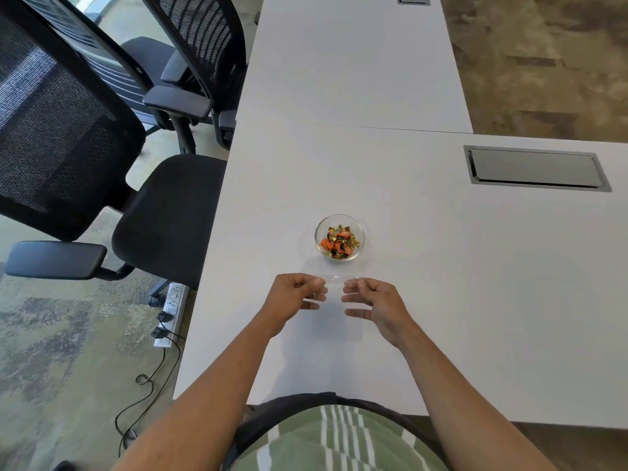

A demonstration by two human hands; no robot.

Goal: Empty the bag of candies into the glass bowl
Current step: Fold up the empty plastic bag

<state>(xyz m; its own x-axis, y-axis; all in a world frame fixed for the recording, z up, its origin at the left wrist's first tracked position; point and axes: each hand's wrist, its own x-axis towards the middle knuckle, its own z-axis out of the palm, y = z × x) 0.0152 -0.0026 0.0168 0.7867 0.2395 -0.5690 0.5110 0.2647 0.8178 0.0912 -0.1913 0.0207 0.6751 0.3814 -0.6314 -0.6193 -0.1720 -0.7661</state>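
A small glass bowl (339, 237) stands on the white table (441, 266), holding several wrapped candies (341, 242) in orange, gold and black. Just in front of it a clear plastic bag (334, 300) hangs between my hands, looking empty and nearly invisible. My left hand (294, 297) pinches the bag's top left corner between thumb and fingers. My right hand (372, 302) pinches the top right corner, its lower fingers spread. Both hands are a little nearer to me than the bowl.
A grey cable hatch (535, 168) is set in the table at the right. Black mesh office chairs (102, 171) stand along the table's left edge. A power strip (171, 311) with cables lies on the carpet below.
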